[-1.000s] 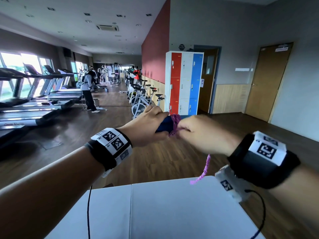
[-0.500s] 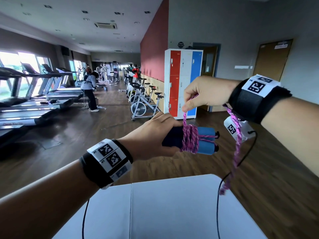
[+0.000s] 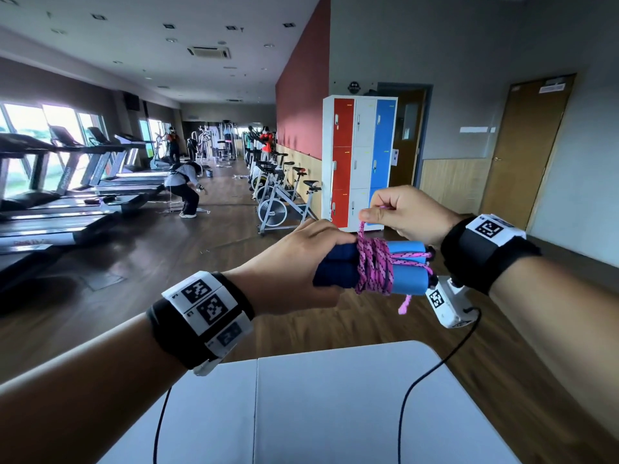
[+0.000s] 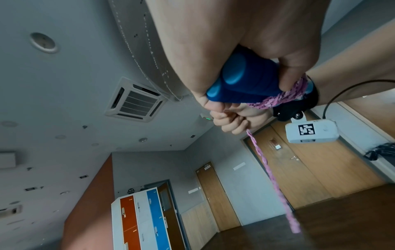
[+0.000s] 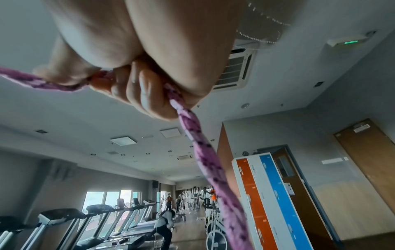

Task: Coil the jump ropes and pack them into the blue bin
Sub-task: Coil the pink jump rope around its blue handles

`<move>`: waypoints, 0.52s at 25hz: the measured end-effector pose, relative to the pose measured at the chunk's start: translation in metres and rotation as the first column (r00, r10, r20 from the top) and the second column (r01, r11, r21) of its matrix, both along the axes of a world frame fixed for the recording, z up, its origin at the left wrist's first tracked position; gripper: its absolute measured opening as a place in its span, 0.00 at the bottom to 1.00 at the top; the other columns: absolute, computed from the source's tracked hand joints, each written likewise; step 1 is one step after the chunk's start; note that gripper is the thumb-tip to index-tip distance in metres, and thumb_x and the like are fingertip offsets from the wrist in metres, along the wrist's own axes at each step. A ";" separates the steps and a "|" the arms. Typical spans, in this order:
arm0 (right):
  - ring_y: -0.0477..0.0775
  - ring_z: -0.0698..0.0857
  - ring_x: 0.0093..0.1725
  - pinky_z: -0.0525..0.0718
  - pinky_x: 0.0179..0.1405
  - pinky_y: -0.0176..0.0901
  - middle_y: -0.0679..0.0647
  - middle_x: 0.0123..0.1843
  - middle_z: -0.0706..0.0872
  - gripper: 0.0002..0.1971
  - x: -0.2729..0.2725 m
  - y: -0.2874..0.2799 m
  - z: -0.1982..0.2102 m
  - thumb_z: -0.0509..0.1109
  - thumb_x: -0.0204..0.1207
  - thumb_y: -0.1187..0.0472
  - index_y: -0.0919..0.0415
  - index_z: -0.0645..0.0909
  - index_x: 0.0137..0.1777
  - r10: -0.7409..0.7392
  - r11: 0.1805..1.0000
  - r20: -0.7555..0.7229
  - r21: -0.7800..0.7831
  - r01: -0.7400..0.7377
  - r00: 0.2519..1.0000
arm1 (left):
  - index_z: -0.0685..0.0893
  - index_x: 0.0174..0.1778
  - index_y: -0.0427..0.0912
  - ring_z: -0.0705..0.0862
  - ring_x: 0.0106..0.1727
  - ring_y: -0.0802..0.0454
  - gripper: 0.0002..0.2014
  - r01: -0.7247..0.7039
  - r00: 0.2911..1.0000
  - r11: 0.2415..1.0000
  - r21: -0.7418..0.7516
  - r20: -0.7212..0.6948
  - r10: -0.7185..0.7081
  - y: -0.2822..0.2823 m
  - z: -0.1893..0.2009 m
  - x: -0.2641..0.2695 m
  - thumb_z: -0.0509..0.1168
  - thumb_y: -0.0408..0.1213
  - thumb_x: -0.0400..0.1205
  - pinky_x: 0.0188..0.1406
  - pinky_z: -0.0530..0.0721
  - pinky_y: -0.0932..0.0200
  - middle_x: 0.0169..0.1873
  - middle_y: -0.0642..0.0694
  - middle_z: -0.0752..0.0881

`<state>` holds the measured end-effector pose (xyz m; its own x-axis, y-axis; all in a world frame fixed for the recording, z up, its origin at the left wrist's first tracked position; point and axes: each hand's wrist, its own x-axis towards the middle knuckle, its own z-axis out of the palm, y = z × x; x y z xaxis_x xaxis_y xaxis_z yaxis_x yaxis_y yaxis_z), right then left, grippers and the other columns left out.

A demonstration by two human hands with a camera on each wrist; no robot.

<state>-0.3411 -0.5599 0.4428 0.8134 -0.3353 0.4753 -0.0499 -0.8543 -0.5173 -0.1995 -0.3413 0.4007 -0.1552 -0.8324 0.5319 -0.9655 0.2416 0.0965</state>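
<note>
Above the white bench [image 3: 335, 406], the left hand [image 3: 294, 266] wraps its grip round the two blue handles [image 3: 338, 269] held side by side, pink rope [image 3: 373, 262] coiled around them, while the right hand [image 3: 405, 212] pinches the rope's end just above the coil.

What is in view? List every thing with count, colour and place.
handles: two, blue, side by side in left hand
rope: one, pink, wound round handles, tail hanging
table: one, white, below the hands
lockers: one unit, red, white and blue, by the wall
doors: two, brown, right wall
treadmills: a row, dark, by the windows
bikes: several, white, along red wall
people: several, far back
left hand: grips handles
right hand: pinches rope
</note>
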 end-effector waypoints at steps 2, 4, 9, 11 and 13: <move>0.41 0.69 0.29 0.68 0.29 0.34 0.49 0.31 0.74 0.20 -0.001 0.001 0.010 0.77 0.77 0.48 0.64 0.79 0.37 -0.036 0.993 0.021 -0.110 0.038 0.999 | 0.79 0.72 0.47 0.74 0.58 0.54 0.30 0.020 0.999 0.999 0.039 0.048 -0.022 -0.001 -0.006 -0.001 0.75 0.41 0.71 0.61 0.76 0.62 0.56 0.52 0.78; 0.45 0.71 0.33 0.70 0.33 0.41 0.50 0.33 0.76 0.19 -0.001 0.002 0.019 0.77 0.76 0.45 0.60 0.79 0.37 -0.061 0.977 -0.031 -0.208 0.054 0.998 | 0.80 0.71 0.44 0.75 0.56 0.51 0.29 0.056 0.996 0.998 0.041 0.072 -0.059 -0.002 -0.009 0.000 0.75 0.40 0.72 0.57 0.78 0.55 0.55 0.49 0.78; 0.44 0.70 0.31 0.68 0.30 0.37 0.50 0.32 0.75 0.21 0.005 0.007 0.021 0.76 0.77 0.47 0.65 0.78 0.38 -0.043 0.986 -0.077 -0.166 0.030 0.996 | 0.79 0.71 0.44 0.78 0.61 0.52 0.31 0.075 0.997 0.996 -0.042 0.002 -0.075 -0.002 -0.005 -0.006 0.77 0.38 0.70 0.62 0.76 0.61 0.59 0.50 0.80; 0.40 0.75 0.31 0.74 0.32 0.31 0.50 0.34 0.78 0.14 0.005 -0.020 -0.013 0.73 0.82 0.56 0.63 0.79 0.39 -0.024 0.998 -0.076 0.053 0.028 0.997 | 0.79 0.67 0.46 0.78 0.60 0.56 0.28 0.022 0.993 0.995 -0.092 -0.112 -0.032 0.002 -0.001 -0.007 0.77 0.38 0.71 0.60 0.75 0.64 0.58 0.52 0.80; 0.43 0.86 0.40 0.84 0.40 0.33 0.48 0.41 0.85 0.08 0.007 -0.034 -0.060 0.73 0.82 0.53 0.54 0.82 0.45 -0.141 0.906 -0.147 0.380 0.188 0.979 | 0.78 0.65 0.48 0.78 0.61 0.59 0.25 -0.030 0.980 0.991 -0.133 -0.201 0.003 0.002 0.003 -0.006 0.78 0.39 0.73 0.60 0.75 0.67 0.57 0.57 0.79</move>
<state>-0.3339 -0.5934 0.3825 0.7713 -0.6086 0.1866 -0.2507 -0.5598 -0.7898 -0.2055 -0.3391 0.4034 -0.0213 -0.7528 0.6579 -0.9341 0.2495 0.2552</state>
